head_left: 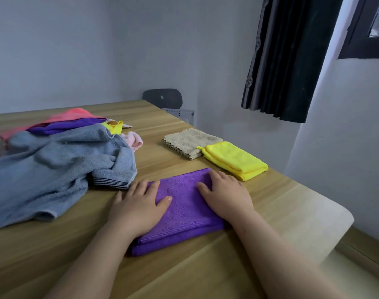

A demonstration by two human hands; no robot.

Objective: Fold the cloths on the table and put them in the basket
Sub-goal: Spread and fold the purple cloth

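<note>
Folded purple cloth (184, 203) flat near desk's (205, 277) front edge. Left hand (139, 206) and right hand (224, 190) both released, fingers straight, palms pressing cloth's left and right ends. Folded yellow cloth (236, 160) and beige cloth (189, 142) touching along right edge. Unfolded pile topped by grey towel (55, 167) toward left edge. Perforated grey container (181, 114), possibly basket, beyond far right corner.
</note>
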